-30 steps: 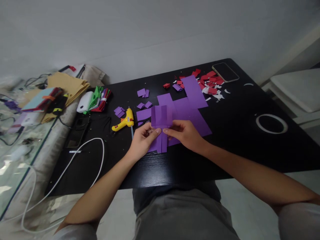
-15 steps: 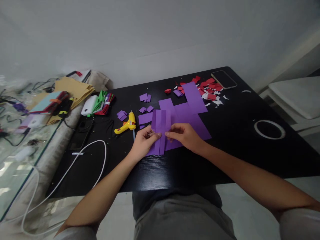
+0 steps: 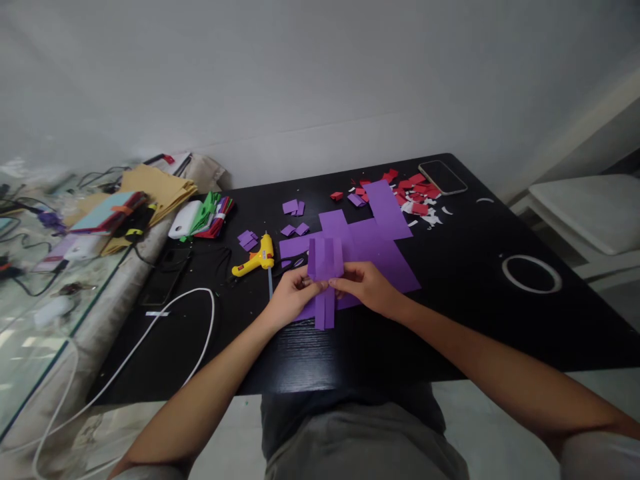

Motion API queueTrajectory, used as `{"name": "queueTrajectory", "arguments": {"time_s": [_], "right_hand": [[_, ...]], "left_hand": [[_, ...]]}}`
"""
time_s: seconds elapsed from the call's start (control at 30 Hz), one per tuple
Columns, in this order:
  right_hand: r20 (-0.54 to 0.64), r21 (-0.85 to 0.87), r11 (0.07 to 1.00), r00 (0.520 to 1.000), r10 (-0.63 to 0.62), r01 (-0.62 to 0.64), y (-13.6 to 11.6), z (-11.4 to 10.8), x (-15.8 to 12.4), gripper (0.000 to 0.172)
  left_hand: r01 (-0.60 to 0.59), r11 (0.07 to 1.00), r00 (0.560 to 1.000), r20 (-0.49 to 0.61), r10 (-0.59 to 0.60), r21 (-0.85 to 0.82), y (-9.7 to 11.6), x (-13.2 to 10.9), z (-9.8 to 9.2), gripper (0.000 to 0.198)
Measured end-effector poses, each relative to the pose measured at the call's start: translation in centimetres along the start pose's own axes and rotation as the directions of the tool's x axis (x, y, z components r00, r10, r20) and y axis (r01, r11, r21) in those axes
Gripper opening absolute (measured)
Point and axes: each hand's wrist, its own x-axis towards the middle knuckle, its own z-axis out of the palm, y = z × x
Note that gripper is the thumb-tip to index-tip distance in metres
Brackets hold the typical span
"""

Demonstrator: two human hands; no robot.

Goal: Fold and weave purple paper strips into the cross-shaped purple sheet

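Observation:
Between my hands is a folded purple paper piece point(image 3: 325, 259), with a wide upper part and a narrow strip hanging down. My left hand point(image 3: 293, 292) pinches its lower left side, thumb on the front. From the right, my right hand point(image 3: 367, 287) grips its lower right side between thumb and fingers. Larger purple paper sheets point(image 3: 395, 263) lie flat under and behind it. A pair of dark-handled scissors point(image 3: 296, 263) is partly hidden beside my left hand. To the left rests a yellow hot glue gun point(image 3: 256, 257) with a glue stick in it.
Small purple paper pieces point(image 3: 247, 240) lie in groups behind the glue gun. Red and white paper scraps point(image 3: 417, 193) and a phone point(image 3: 443, 177) are at the back right. A tape ring point(image 3: 531, 274) sits at right, a white cable point(image 3: 213, 313) at left.
The view has tilted, so the table appears slightly lower. Both hands keep hold of the folded purple paper, and my fingertips have come a little closer together.

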Motion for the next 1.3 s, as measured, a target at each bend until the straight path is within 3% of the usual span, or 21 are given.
{"name": "queueTrajectory", "arguments": {"time_s": [0.2, 0.4, 0.97, 1.3], "right_hand": [[-0.036, 0.041, 0.999, 0.999, -0.012, 0.014, -0.3, -0.1, 0.0, 0.025], [-0.135, 0.107, 0.994, 0.990, 0.036, -0.021, -0.3, 0.1, -0.3, 0.029], [-0.198, 0.112, 0.993, 0.980, -0.006, 0.028, -0.6, 0.4, -0.5, 0.029], [-0.153, 0.135, 0.991, 0.988, 0.024, -0.003, -0.8, 0.3, -0.4, 0.029]], "left_hand": [[0.035, 0.999, 0.999, 0.005, -0.035, 0.015, -0.3, 0.1, -0.3, 0.025], [0.051, 0.998, 0.993, 0.107, -0.053, 0.024, -0.6, -0.2, -0.3, 0.028], [0.111, 0.993, 0.993, -0.026, -0.112, -0.034, -0.5, -0.5, 0.5, 0.044], [0.113, 0.993, 0.993, -0.043, -0.114, -0.020, -0.9, -0.5, 0.4, 0.045]]}}
